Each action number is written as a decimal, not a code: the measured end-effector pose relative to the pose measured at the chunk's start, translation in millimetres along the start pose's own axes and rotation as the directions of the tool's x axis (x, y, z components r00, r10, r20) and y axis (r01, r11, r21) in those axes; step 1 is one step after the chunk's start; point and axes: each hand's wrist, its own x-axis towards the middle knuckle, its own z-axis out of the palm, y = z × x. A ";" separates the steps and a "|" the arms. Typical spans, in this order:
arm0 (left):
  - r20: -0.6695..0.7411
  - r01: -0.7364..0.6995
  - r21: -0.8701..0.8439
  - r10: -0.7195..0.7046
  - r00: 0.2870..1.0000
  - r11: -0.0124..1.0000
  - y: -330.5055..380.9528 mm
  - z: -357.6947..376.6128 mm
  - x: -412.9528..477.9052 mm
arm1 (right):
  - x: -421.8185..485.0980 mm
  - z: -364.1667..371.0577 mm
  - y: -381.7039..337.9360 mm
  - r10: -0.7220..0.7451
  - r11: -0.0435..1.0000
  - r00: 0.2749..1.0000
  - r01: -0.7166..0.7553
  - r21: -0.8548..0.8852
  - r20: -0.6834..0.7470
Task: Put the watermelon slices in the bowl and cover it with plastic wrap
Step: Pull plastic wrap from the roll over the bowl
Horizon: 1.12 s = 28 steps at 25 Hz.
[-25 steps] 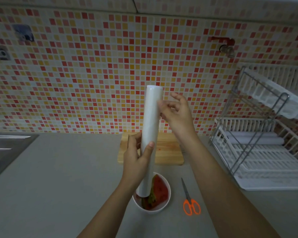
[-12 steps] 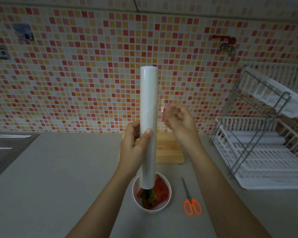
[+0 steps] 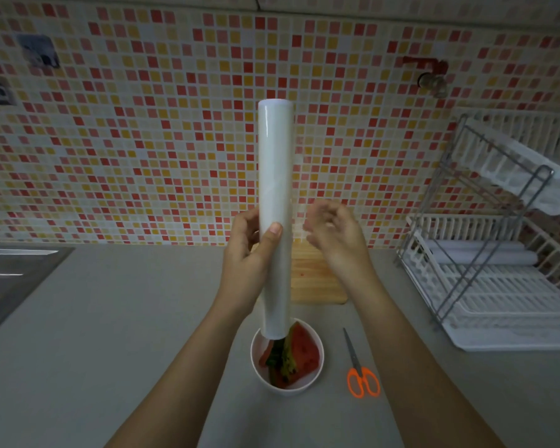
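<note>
Fingers point(image 3: 244, 223) of left hand point(image 3: 243, 257) grip the wrap roll point(image 3: 275, 189); right hand point(image 3: 337, 240) grasp unclear.
Slices point(image 3: 301, 354) in bowl point(image 3: 291, 391), cover pending.

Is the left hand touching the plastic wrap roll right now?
Touching. Head view: the left hand grips the plastic wrap roll, thumb pressed across its front.
</note>
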 end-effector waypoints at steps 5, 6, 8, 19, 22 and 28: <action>0.035 0.008 -0.018 -0.007 0.999 1.000 4.4 -2.7 5.6 | -1.1 3.4 8.6 -0.106 0.985 0.992 0.096 -0.141 -0.067; 0.037 0.007 -0.017 -0.006 0.999 1.000 5.1 -2.0 6.6 | -2.1 3.5 9.3 -0.091 0.991 0.993 0.083 -0.101 -0.079; 0.020 0.002 -0.011 -0.002 1.000 1.000 7.3 -0.7 9.3 | -9.3 0.0 15.7 -0.020 1.000 1.000 0.020 0.017 0.004; 0.045 0.011 -0.081 -0.008 0.999 0.997 15.4 -6.9 20.0 | -39.7 -1.2 43.6 0.034 0.996 0.977 -0.017 -0.085 0.211; 0.064 0.023 -0.084 -0.017 0.998 0.996 17.0 -8.9 20.7 | -43.6 -1.0 50.2 -0.020 0.987 0.980 0.051 -0.155 0.199; 0.051 0.067 -0.143 -0.060 0.997 0.987 20.0 -8.6 19.4 | -58.5 -3.4 61.4 0.116 0.993 0.942 -0.112 -0.031 0.316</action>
